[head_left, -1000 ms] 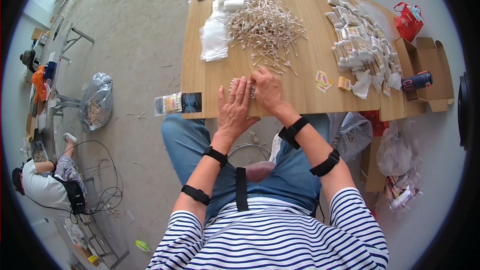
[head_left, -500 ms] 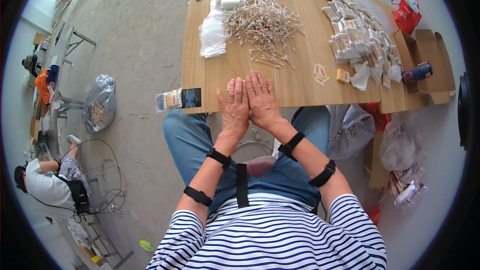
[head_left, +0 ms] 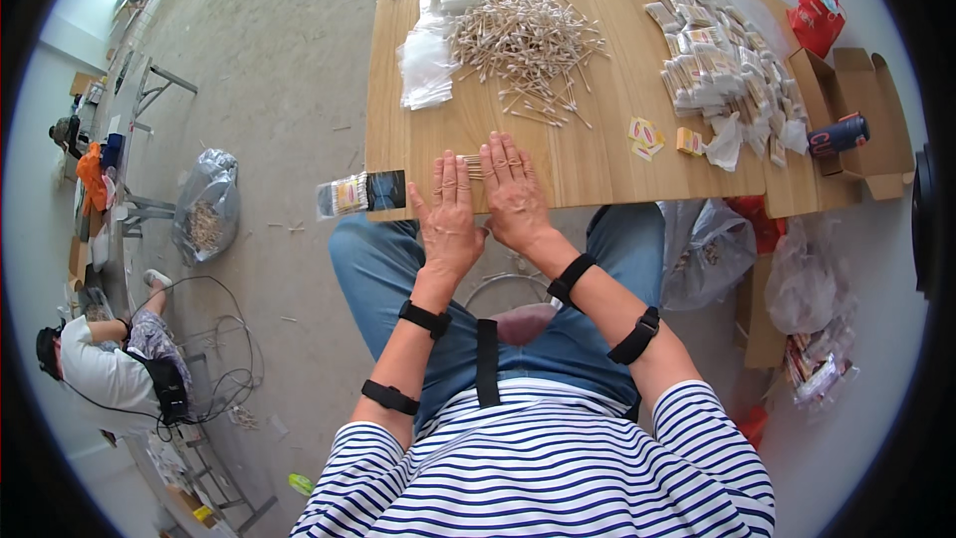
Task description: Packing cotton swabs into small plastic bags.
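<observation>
Near the front edge of the wooden table (head_left: 588, 164), a small row of cotton swabs (head_left: 473, 167) lies between my two hands. My left hand (head_left: 450, 224) rests with its fingers stretched out along the left side of the row. On the other side my right hand (head_left: 515, 197) lies nearly flat, fingers extended, partly hiding the swabs. A large loose heap of cotton swabs (head_left: 523, 35) spreads beyond my hands. Left of the heap are clear plastic bags (head_left: 426, 65). At the table's left corner a filled pack of swabs (head_left: 346, 195) sticks out past the edge beside a black patch (head_left: 386, 190).
Many filled packs (head_left: 702, 65) pile up on the right, near yellow cards (head_left: 645, 137) and a small yellow box (head_left: 689, 140). Further right are a dark blue can (head_left: 838, 135), an open cardboard box (head_left: 874, 105) and a red bag (head_left: 815, 25). A person (head_left: 110, 364) sits at left.
My hands have moved apart from side by side, and the row of swabs between them now shows. The view has shifted slightly.
</observation>
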Demonstrator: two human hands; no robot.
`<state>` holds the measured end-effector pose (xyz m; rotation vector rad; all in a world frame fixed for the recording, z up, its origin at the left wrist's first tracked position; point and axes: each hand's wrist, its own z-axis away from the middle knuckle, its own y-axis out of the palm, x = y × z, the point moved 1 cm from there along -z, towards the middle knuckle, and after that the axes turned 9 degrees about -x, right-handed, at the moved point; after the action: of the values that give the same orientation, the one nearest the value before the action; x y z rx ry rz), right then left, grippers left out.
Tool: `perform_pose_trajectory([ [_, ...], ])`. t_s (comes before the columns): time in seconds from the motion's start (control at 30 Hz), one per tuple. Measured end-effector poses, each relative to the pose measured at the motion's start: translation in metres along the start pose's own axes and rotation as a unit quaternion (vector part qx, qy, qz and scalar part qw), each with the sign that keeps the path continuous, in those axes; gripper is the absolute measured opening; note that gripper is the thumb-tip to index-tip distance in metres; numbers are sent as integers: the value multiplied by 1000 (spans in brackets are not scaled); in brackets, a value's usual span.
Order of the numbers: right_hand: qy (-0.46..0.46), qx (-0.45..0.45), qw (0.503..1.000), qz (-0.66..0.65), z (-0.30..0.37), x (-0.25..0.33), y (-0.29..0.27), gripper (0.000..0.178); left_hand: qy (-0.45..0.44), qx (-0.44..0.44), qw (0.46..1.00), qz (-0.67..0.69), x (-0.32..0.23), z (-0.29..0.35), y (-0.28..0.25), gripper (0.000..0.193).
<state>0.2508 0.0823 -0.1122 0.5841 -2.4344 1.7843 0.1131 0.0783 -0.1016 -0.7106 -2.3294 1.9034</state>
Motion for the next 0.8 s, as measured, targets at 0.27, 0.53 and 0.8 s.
perform_pose_trajectory([
  [0.27,2,5,1000,7,0,0,-5,93,-70,-16,995,67,14,2,-15,94],
  [0.53,-4,-4,1000,25,0,1,-2,88,-63,-36,992,99,15,9,-11,81],
  [0.8,-8,-28,999,18,2,-1,4,92,-55,-50,991,109,13,-3,-13,76],
])
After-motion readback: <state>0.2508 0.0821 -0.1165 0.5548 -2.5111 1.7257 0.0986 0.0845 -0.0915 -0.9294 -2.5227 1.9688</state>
